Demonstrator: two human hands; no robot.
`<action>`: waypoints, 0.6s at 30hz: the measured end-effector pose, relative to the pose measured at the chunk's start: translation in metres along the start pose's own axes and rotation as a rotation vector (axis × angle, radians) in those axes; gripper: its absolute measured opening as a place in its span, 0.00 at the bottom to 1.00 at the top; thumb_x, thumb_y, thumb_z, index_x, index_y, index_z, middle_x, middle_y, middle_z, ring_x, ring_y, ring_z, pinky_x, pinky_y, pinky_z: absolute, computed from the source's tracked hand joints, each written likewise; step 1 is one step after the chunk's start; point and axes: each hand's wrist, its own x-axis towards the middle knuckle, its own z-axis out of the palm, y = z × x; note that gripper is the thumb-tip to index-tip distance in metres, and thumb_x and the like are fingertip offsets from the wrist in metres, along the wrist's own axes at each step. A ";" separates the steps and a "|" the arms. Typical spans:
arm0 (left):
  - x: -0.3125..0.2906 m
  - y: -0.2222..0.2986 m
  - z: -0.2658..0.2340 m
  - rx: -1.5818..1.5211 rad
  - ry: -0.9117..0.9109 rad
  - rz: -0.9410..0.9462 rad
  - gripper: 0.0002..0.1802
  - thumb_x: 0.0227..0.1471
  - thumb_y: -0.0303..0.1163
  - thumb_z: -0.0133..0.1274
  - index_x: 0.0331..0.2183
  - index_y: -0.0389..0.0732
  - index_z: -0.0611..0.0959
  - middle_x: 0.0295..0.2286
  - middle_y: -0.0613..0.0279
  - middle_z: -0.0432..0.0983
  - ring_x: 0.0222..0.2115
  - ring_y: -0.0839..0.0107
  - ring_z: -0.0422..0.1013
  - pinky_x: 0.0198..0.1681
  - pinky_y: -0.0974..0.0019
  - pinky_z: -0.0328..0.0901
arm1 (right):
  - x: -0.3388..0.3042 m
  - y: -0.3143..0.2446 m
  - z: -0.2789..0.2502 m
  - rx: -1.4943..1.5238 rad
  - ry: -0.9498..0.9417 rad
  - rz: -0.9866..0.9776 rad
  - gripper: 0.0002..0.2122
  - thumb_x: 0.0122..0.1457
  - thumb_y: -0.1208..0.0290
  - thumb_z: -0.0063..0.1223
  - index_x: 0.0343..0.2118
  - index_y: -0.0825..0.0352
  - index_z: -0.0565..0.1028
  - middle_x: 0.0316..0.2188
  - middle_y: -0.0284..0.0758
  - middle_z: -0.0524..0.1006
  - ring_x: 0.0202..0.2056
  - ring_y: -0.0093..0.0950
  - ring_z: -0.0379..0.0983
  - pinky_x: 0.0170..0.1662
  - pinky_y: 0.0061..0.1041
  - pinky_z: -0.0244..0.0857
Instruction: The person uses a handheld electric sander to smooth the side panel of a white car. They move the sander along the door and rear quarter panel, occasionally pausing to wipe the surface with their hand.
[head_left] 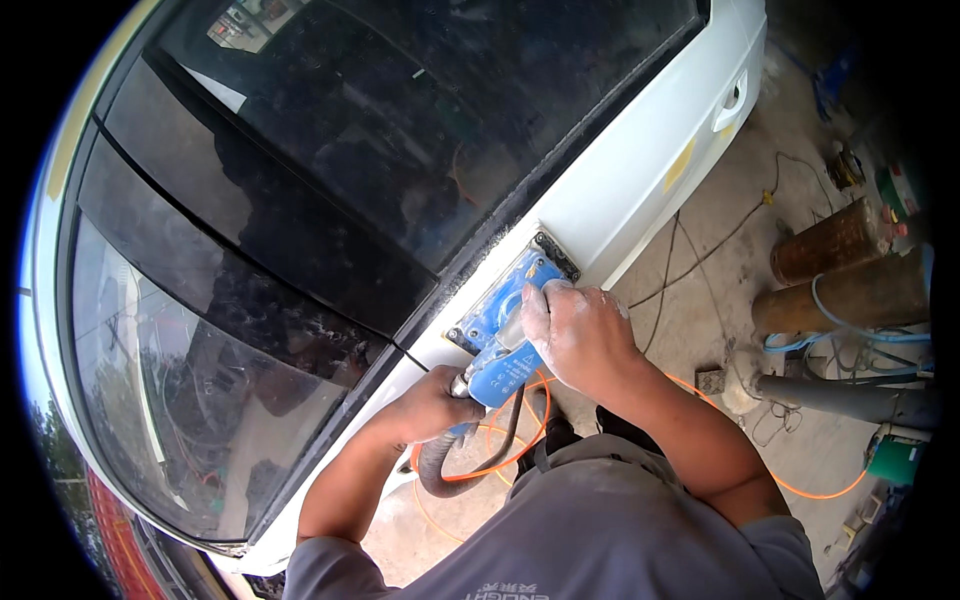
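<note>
My right hand [590,330] is wrapped over the upper body of a blue sander [505,375], its knuckles pale with dust. My left hand [430,405] is curled around the tool's lower end, near where a grey ribbed hose [432,465] hangs down. Both grips look narrow and firm, though some of my left fingers are hidden from me.

The sander lies with its long pad along the white car door [615,190], just below the dark side window [420,110]. I judge that I am in the middle of smoothing this strip of panel; whether the motor is running, I cannot tell. The next move, to my mind, calls for the pad flat, with even pressure from both hands, and for care near the window's edge and the seam between the panels. The hose needs slack so that it does not drag the tool off line.

Farther along the door are a yellowish patch [679,165] and the door handle [733,103]. An orange line [820,494] runs across the concrete floor [720,290].

Out to my right lie containers: a rusty brown cylinder [815,243] and, just beside it, a tan cylinder [850,295] with blue tubing [785,347] near it. Their walls hide whatever they hold, so I cannot tell the contents.
</note>
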 end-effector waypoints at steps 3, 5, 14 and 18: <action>0.004 0.005 0.001 -0.020 0.016 0.057 0.14 0.50 0.28 0.64 0.39 0.32 0.84 0.30 0.60 0.82 0.33 0.70 0.77 0.42 0.65 0.71 | 0.005 0.002 -0.002 0.015 -0.002 -0.006 0.19 0.69 0.60 0.51 0.23 0.67 0.73 0.18 0.52 0.75 0.24 0.58 0.74 0.31 0.55 0.69; 0.005 0.001 0.003 -0.059 0.000 0.103 0.09 0.52 0.27 0.60 0.36 0.32 0.84 0.26 0.62 0.80 0.29 0.72 0.77 0.38 0.65 0.71 | 0.004 0.004 -0.002 -0.002 0.018 -0.002 0.20 0.70 0.58 0.51 0.22 0.67 0.75 0.18 0.53 0.76 0.24 0.57 0.76 0.31 0.54 0.71; 0.020 -0.010 0.026 0.093 0.139 0.146 0.15 0.50 0.31 0.61 0.38 0.30 0.85 0.29 0.60 0.81 0.35 0.68 0.76 0.44 0.62 0.69 | -0.014 0.027 0.008 0.055 0.039 0.037 0.20 0.70 0.60 0.49 0.23 0.68 0.72 0.21 0.54 0.76 0.27 0.60 0.73 0.33 0.58 0.67; 0.016 0.003 0.006 -0.014 0.008 0.141 0.10 0.51 0.28 0.59 0.34 0.30 0.84 0.27 0.60 0.80 0.30 0.71 0.77 0.37 0.63 0.71 | 0.004 0.021 0.004 0.057 0.060 0.009 0.20 0.70 0.60 0.50 0.22 0.68 0.73 0.21 0.54 0.77 0.27 0.59 0.74 0.33 0.57 0.68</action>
